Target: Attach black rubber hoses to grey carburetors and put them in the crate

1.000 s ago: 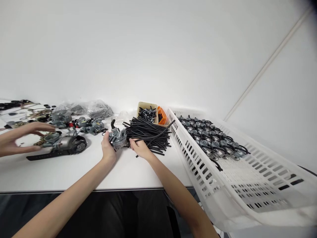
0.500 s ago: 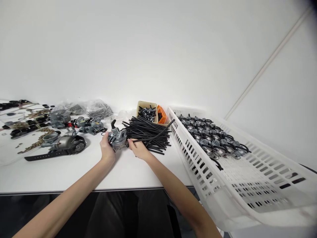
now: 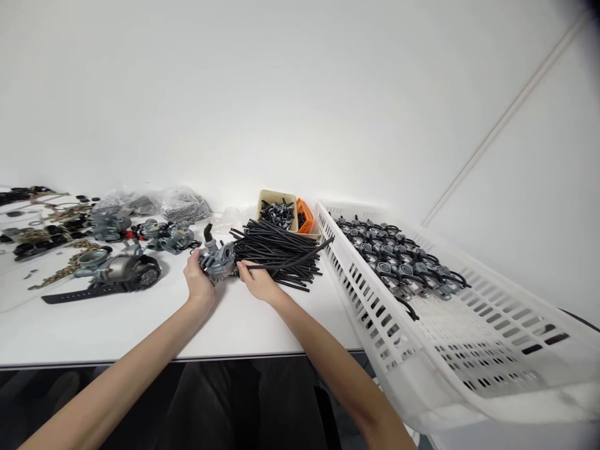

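Note:
My left hand (image 3: pixel 197 279) is closed around a small grey metal carburetor (image 3: pixel 215 257) held just above the white table (image 3: pixel 140 325). My right hand (image 3: pixel 255 282) pinches one end of a thin black tube (image 3: pixel 290 257) right beside the carburetor; the tube runs off to the right toward the crate. Behind my right hand lies a pile of black tubes (image 3: pixel 276 247).
A large white slotted crate (image 3: pixel 450 325) on the right holds several carburetors (image 3: pixel 398 256) with tubes. A beige bin (image 3: pixel 276 212) and an orange bin (image 3: pixel 305 216) stand at the back. More carburetors (image 3: pixel 117 269), bags and small parts lie on the left.
Another person's hands at the far left have withdrawn out of view. My hands with the carburetor and tube have shifted slightly left, and the tube's far end has swung up a little.

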`<state>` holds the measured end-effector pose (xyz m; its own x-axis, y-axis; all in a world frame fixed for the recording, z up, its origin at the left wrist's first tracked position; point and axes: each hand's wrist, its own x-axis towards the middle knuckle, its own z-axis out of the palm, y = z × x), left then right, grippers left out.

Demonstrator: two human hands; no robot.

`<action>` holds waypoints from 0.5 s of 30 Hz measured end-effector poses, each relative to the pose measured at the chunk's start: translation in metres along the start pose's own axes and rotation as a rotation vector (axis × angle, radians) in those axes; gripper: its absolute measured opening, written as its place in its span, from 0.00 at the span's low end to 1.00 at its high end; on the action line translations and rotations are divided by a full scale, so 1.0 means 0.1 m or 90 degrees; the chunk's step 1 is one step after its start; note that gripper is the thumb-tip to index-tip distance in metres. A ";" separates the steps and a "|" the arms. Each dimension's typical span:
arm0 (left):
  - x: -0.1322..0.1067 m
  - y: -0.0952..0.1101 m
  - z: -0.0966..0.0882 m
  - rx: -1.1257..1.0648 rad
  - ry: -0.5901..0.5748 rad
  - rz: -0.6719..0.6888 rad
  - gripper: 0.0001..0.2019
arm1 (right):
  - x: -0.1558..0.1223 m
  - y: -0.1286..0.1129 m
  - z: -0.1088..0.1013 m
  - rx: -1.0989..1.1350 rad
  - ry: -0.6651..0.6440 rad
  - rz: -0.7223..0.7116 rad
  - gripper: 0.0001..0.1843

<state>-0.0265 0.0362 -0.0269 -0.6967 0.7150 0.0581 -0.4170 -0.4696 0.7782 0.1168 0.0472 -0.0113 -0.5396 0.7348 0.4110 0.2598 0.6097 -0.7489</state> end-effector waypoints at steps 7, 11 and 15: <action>-0.03 0.05 0.05 -0.041 0.029 -0.027 0.17 | -0.07 -0.08 -0.04 0.035 -0.021 0.014 0.17; -0.07 0.12 0.10 -0.072 -0.009 -0.074 0.17 | 0.00 -0.06 -0.10 0.125 -0.015 0.044 0.20; -0.12 0.20 0.14 -0.073 -0.081 -0.143 0.19 | 0.08 -0.05 -0.21 0.231 0.045 0.096 0.20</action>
<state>-0.0184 0.0251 -0.0033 -0.5040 0.8634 -0.0237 -0.6207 -0.3430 0.7050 0.1282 0.0566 0.0066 -0.4577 0.8342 0.3074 0.0249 0.3577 -0.9335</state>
